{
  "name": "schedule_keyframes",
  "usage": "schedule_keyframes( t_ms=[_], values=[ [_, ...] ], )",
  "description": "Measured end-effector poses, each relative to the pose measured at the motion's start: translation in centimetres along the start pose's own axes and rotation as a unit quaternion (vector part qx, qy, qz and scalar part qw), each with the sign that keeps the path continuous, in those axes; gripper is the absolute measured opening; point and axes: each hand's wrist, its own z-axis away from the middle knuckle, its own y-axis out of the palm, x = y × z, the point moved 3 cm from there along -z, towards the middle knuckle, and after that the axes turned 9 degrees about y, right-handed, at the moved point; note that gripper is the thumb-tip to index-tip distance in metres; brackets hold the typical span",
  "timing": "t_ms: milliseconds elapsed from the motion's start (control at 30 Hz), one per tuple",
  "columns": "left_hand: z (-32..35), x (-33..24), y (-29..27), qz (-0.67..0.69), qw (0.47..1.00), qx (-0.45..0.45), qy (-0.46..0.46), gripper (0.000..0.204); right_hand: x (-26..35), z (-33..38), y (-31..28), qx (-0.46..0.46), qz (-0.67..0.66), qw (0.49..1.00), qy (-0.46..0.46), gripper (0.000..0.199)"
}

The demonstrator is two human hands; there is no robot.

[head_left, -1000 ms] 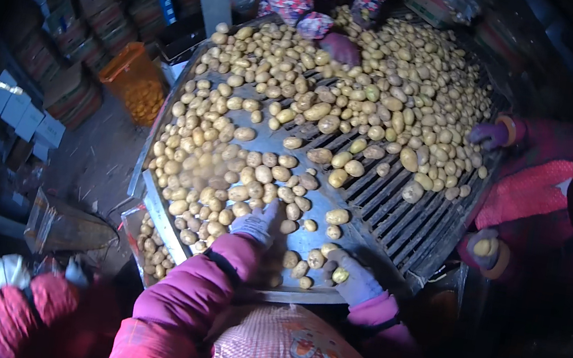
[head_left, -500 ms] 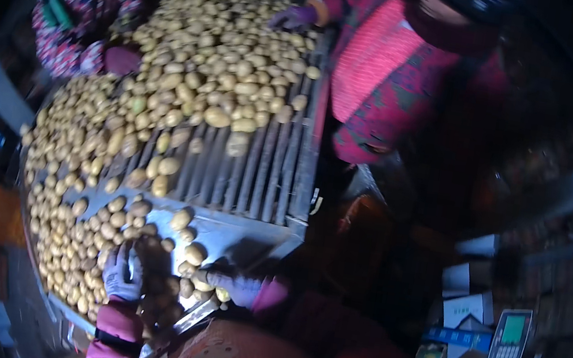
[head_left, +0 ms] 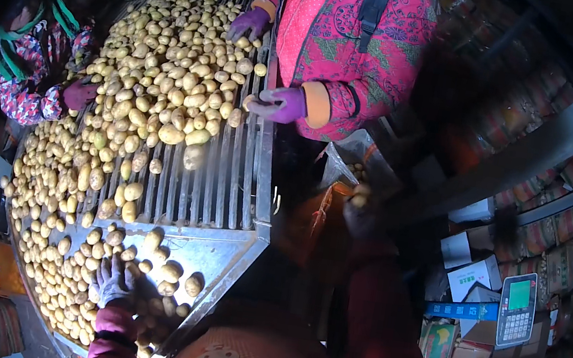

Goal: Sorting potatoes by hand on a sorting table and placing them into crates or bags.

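Note:
Potatoes [head_left: 176, 74] cover a slatted metal sorting table and its smooth near end. My left hand [head_left: 114, 282], in a pale work glove, rests with fingers spread on the potatoes at the near end. Out to the right, over the floor beside the table, my right hand [head_left: 361, 221] is in shadow. It is closed around what looks like a couple of potatoes [head_left: 360, 194]. Just left of that hand is an orange mesh sack [head_left: 310, 219]. A clear plastic bag [head_left: 351, 155] with some potatoes inside stands beyond it.
Two co-workers in purple gloves handle potatoes: one at the far left, one in a pink jacket [head_left: 365, 50] at right. The metal table edge [head_left: 233, 264] lies before me. At right are a scale display [head_left: 517, 310], cartons and a slanting beam [head_left: 510, 168].
My right hand has left the table's near end and swung right, beyond its edge, with potatoes. My left hand stays on the pile. The pink-jacketed co-worker's other hand now shows at the table edge.

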Motion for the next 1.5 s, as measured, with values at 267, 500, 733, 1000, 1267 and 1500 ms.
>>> schedule_keyframes(
  t_ms=[267,500,733,1000,1267,1500],
  values=[
    [5.0,-1.8,1.3,0.146,0.981,0.031,0.12,0.071,4.2,5.3,9.5,0.096,-0.277,0.896,0.333,0.026],
    [14.3,-3.2,1.2,0.131,0.969,-0.051,0.204,0.071,17.1,10.9,17.2,-0.055,0.285,0.916,-0.278,0.037],
    [10.5,5.5,-0.1,0.121,0.988,-0.097,0.005,0.087,17.7,12.1,20.5,0.004,0.404,0.881,-0.246,0.031],
    [1.7,8.3,-1.2,0.148,0.965,-0.03,-0.215,0.092,17.7,12.0,20.9,-0.004,0.439,0.856,-0.274,0.025],
    [8.3,-4.2,-0.6,0.217,0.908,-0.165,0.317,0.062,17.2,11.7,21.0,0.006,0.472,0.851,-0.229,0.027],
    [10.0,1.3,0.7,0.169,0.915,-0.228,0.287,0.052,15.5,11.1,21.0,-0.013,0.455,0.847,-0.274,0.025]
  ],
)
